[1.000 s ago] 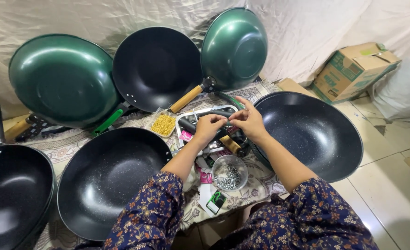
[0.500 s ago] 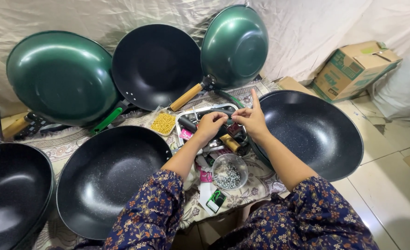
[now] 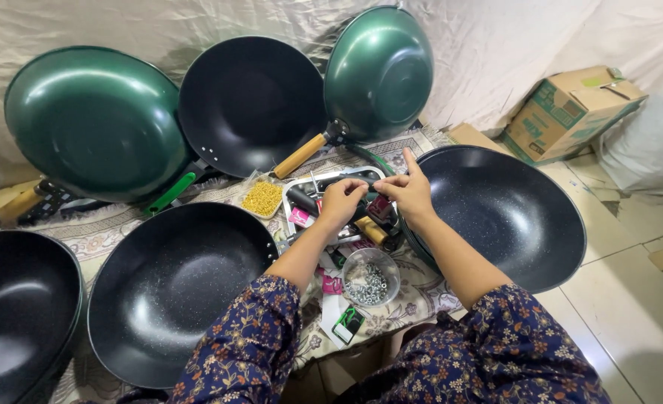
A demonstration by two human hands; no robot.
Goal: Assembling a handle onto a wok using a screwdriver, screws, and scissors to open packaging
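Your left hand (image 3: 342, 199) and right hand (image 3: 408, 191) meet fingertip to fingertip above the metal tray (image 3: 299, 184), pinching something too small to identify.

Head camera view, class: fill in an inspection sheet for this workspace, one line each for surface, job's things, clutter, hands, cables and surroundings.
Surface: patterned cloth over a low table.
Job's things: metal tray of small parts under both hands; clear bowl of screws nearer the person; bag of yellow pieces left of the tray.
Clutter: pink packets and a small green-and-black item beside the bowl.
Hands: left hand and right hand meet fingertip to fingertip over the tray; what they pinch is too small to tell.
Cables: nothing seen.
Surroundings: black woks flat on the cloth, green woks leaning on a draped sheet, cardboard box on the tiled floor.
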